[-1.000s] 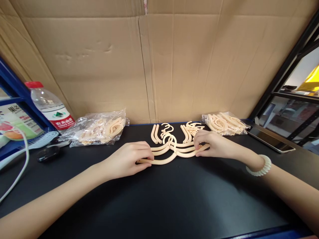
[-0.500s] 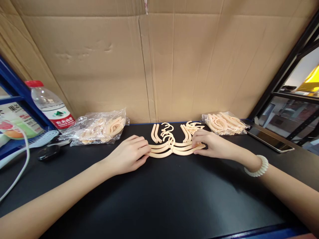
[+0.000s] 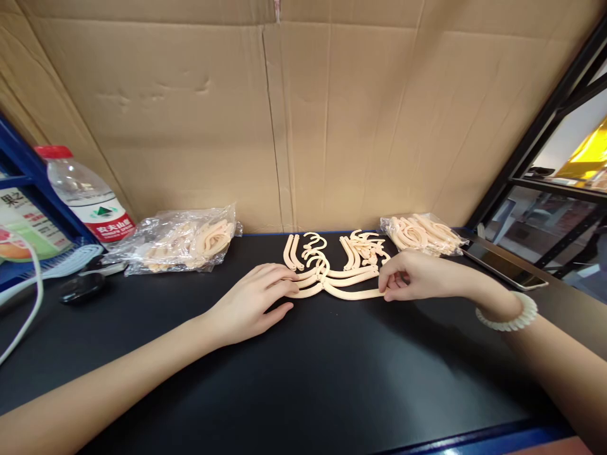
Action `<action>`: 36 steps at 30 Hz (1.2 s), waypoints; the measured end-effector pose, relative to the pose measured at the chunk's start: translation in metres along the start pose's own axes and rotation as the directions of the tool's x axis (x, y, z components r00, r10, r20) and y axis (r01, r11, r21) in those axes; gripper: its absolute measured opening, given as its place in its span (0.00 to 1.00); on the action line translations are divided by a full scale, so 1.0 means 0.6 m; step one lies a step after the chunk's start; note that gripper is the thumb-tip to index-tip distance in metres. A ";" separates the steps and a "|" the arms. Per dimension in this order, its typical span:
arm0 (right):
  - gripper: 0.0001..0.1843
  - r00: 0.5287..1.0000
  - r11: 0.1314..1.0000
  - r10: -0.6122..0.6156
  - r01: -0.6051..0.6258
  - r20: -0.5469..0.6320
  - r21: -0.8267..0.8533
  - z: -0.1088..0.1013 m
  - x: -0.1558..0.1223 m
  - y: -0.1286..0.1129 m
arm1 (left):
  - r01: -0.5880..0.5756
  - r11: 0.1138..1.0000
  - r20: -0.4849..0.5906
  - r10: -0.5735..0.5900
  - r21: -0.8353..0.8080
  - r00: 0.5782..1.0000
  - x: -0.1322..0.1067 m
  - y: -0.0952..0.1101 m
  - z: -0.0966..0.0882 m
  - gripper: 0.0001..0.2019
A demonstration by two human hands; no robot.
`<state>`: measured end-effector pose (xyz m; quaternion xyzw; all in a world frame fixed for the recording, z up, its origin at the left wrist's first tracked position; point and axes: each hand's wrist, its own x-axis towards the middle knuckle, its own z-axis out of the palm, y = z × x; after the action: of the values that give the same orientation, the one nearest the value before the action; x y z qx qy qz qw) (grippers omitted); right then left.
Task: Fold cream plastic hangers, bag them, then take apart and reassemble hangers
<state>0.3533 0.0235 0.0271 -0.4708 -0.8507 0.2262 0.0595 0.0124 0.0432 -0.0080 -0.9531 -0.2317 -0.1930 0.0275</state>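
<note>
On the black table, several long curved cream strips (image 3: pixel 349 275) lie in two mirrored fans that meet in the middle. Small curved hooks (image 3: pixel 315 242) stand just behind that meeting point. My left hand (image 3: pixel 258 300) lies over the left ends of the strips, fingers stretched out and thumb apart, hiding those ends. Between the thumb and fingertips of my right hand (image 3: pixel 408 278) is the outer end of the front right curved strip (image 3: pixel 353 294). Behind the fans are pairs of loose strips (image 3: pixel 293 251) and a pile of small cream pieces (image 3: pixel 370 245).
Clear plastic bags of cream pieces lie at left (image 3: pixel 190 240) and right (image 3: pixel 422 234). A red-capped bottle (image 3: pixel 90 196), a black oval object (image 3: pixel 81 287) and a white cable (image 3: pixel 38 303) are at left. A phone (image 3: pixel 505 265) lies at right. Cardboard (image 3: pixel 190 126) stands behind.
My right hand has moved right and slightly toward me, from over the right strip ends to the front strip's tip. The fingers of my left hand have straightened. The view has shifted slightly.
</note>
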 end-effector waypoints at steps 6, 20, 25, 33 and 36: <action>0.05 0.976 0.958 0.005 -0.068 -0.218 -0.280 0.015 0.020 0.013 | 0.005 1.000 -0.058 -0.006 -0.011 0.998 0.002 -0.001 0.010 0.09; 0.19 0.992 0.970 0.092 -0.108 -0.082 -0.216 -0.001 -0.002 0.013 | 0.005 1.000 -0.150 -0.008 -0.024 0.989 0.000 0.004 0.017 0.08; 0.21 0.999 0.994 0.031 -0.029 0.011 -0.101 -0.001 -0.008 -0.005 | 0.010 1.000 -0.157 -0.014 -0.028 0.987 0.001 0.007 0.016 0.08; 0.24 0.997 0.998 0.025 -0.021 0.079 -0.060 0.002 -0.010 -0.018 | 0.012 1.000 -0.156 -0.014 -0.013 0.988 0.000 0.007 0.017 0.08; 0.21 0.989 1.000 -0.024 0.025 0.146 -0.006 0.000 -0.017 -0.031 | 0.007 1.000 -0.158 -0.008 -0.011 0.987 0.000 0.007 0.017 0.08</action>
<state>0.3446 0.0066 0.0367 -0.4426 -0.8594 0.2560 -0.0019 0.0179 0.0412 -0.0171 -0.9340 -0.2313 -0.2692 0.0401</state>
